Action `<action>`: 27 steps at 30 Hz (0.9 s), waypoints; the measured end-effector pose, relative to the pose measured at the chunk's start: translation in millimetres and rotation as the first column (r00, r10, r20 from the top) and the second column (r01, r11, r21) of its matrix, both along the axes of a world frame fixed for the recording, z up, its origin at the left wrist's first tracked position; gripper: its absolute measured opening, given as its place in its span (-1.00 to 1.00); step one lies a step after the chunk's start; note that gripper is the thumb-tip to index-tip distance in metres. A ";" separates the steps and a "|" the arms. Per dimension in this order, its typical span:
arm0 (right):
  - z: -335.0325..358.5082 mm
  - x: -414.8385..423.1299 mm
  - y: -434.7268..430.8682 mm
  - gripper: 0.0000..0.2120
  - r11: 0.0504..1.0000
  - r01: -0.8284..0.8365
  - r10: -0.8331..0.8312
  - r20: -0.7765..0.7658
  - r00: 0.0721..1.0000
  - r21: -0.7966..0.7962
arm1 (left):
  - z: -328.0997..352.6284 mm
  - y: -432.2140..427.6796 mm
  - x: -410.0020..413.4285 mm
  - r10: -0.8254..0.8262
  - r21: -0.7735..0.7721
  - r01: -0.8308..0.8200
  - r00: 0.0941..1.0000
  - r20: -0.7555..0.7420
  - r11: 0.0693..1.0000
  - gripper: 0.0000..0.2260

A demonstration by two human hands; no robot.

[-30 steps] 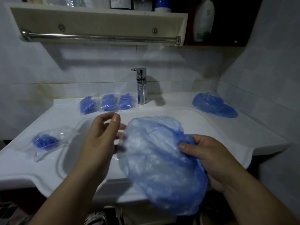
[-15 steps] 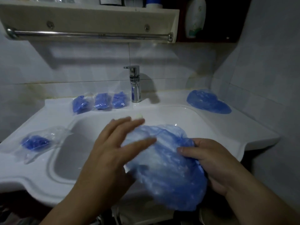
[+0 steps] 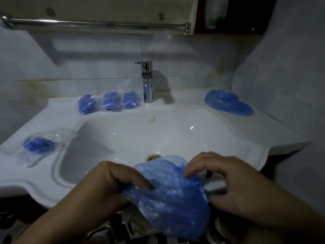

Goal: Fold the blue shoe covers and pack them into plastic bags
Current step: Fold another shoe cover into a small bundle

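Both hands hold one blue shoe cover (image 3: 168, 196) between them, over the near rim of the sink (image 3: 158, 138): the left hand (image 3: 112, 182) curls its fingers onto the cover's left edge, and the right hand (image 3: 228, 182) pinches the right edge between curled fingers and thumb. Beyond the left hand, three packed bags (image 3: 110, 103) lie in a row on the tabletop (image 3: 61, 111) beside the faucet (image 3: 147, 81), with a fourth bag (image 3: 40, 144) well to that hand's left. Beyond the right hand, a loose pile of shoe covers (image 3: 228, 103) rests on the tabletop.
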State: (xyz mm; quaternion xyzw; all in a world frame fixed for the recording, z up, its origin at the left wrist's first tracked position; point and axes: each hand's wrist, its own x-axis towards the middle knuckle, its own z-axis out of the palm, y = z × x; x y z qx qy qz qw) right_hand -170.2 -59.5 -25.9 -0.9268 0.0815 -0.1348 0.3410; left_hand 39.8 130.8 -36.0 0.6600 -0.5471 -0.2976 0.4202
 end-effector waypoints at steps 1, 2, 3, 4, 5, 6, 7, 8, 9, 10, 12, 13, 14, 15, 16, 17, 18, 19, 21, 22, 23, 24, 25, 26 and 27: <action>-3.4 0.9 0.5 -0.54 1.000 -0.001 0.001 -0.024 1.000 0.017 | 0.8 0.2 -1.1 -0.003 -0.013 0.003 1.000 -0.010 1.000 -0.83; -6.2 2.1 0.9 -0.51 0.999 0.013 -0.012 -0.028 1.000 0.030 | -3.0 1.4 1.9 0.012 -0.014 -0.012 0.999 0.049 1.000 -0.90; -8.9 3.5 0.8 -0.51 0.999 0.026 -0.025 -0.020 0.999 0.042 | -12.1 2.5 8.8 0.032 -0.035 -0.027 0.990 0.134 0.999 -0.90; -11.3 4.6 0.8 -0.51 0.998 0.044 -0.044 -0.011 0.999 0.042 | -13.4 3.5 10.1 0.063 -0.038 -0.057 0.979 0.191 0.998 -0.87; -13.9 5.7 0.6 -0.52 0.997 0.060 -0.060 0.005 0.998 0.038 | -10.6 3.5 7.5 0.066 -0.050 -0.057 0.974 0.218 0.997 -0.85; -14.9 7.3 1.9 -0.55 0.997 0.074 -0.074 0.025 0.997 0.033 | -8.6 3.0 5.7 0.085 -0.068 -0.071 0.971 0.224 0.995 -0.86; -15.6 8.8 2.9 -0.62 0.995 0.091 -0.093 0.046 0.995 0.034 | -5.8 2.8 3.4 0.106 -0.098 -0.086 0.968 0.229 0.992 -0.85; -15.2 10.0 3.9 -0.72 0.992 0.115 -0.118 0.060 0.991 0.053 | -1.8 1.7 0.5 0.129 -0.128 -0.102 0.965 0.227 0.987 -0.85; -14.8 11.3 4.6 -0.82 0.986 0.137 -0.144 0.074 0.987 0.092 | 0.9 2.5 -0.5 0.163 -0.137 -0.137 0.967 0.198 0.981 -0.86; -14.0 12.6 5.0 -0.85 0.977 0.166 -0.177 0.083 0.981 0.131 | 0.9 2.8 -0.4 0.196 -0.128 -0.178 0.969 0.147 0.976 -0.87; -14.5 15.4 4.7 -0.84 0.947 0.241 -0.263 0.080 0.961 0.213 | -1.6 3.5 2.4 0.292 -0.094 -0.282 0.950 0.113 0.955 -0.71; -15.2 16.2 4.1 -0.82 0.930 0.279 -0.302 0.064 0.951 0.240 | -1.8 3.3 3.6 0.335 -0.068 -0.329 0.935 0.116 0.942 -0.67; -16.2 17.0 4.1 -0.80 0.917 0.311 -0.330 0.039 0.943 0.249 | -2.5 1.9 4.4 0.373 -0.037 -0.371 0.920 0.120 0.928 -0.72; -17.0 17.8 4.9 -0.79 0.909 0.334 -0.349 0.020 0.937 0.250 | -2.5 0.5 4.0 0.399 -0.023 -0.399 0.910 0.115 0.917 -0.79; -17.6 18.5 6.1 -0.79 0.902 0.352 -0.367 0.012 0.930 0.249 | -1.9 -1.2 3.5 0.416 -0.012 -0.418 0.902 0.116 0.908 -0.82; -17.6 19.3 7.0 -0.79 0.897 0.357 -0.375 0.022 0.927 0.260 | -1.2 -3.2 1.7 0.428 -0.012 -0.430 0.894 0.133 0.903 -0.82; -17.1 19.9 7.9 -0.77 0.893 0.350 -0.375 0.036 0.926 0.284 | -1.7 -4.8 0.5 0.431 -0.007 -0.436 0.887 0.167 0.900 -0.81; -16.7 20.1 8.7 -0.72 0.894 0.333 -0.363 0.049 0.931 0.302 | -1.7 -6.4 -1.1 0.440 -0.005 -0.447 0.877 0.193 0.894 -0.81; -15.9 20.9 10.2 -0.71 0.912 0.330 -0.349 0.037 0.937 0.243 | -0.9 -8.9 -5.0 0.467 0.005 -0.480 0.854 0.229 0.877 -0.78; -16.4 21.9 10.7 -0.77 0.918 0.350 -0.362 0.034 0.932 0.188 | -0.9 -10.0 -6.2 0.478 0.007 -0.495 0.843 0.248 0.869 -0.74; -17.0 23.1 10.7 -0.80 0.916 0.373 -0.382 0.037 0.923 0.145 | -0.9 -10.9 -7.0 0.493 0.003 -0.510 0.832 0.256 0.860 -0.70; -17.6 24.3 10.3 -0.77 0.909 0.399 -0.406 0.045 0.913 0.120 | -1.9 -11.6 -7.1 0.510 -0.008 -0.527 0.818 0.265 0.850 -0.65; -18.4 25.2 9.8 -0.74 0.901 0.423 -0.429 0.048 0.902 0.101 | -2.6 -12.0 -6.5 0.535 -0.024 -0.550 0.799 0.275 0.835 -0.59; -19.1 25.8 9.6 -0.74 0.892 0.445 -0.449 0.040 0.893 0.080 | -3.5 -12.2 -4.6 0.562 -0.037 -0.578 0.775 0.290 0.815 -0.54; -18.8 26.8 9.8 -0.76 0.886 0.459 -0.462 0.036 0.886 0.065 | -4.3 -12.1 -2.5 0.585 -0.041 -0.605 0.747 0.315 0.795 -0.49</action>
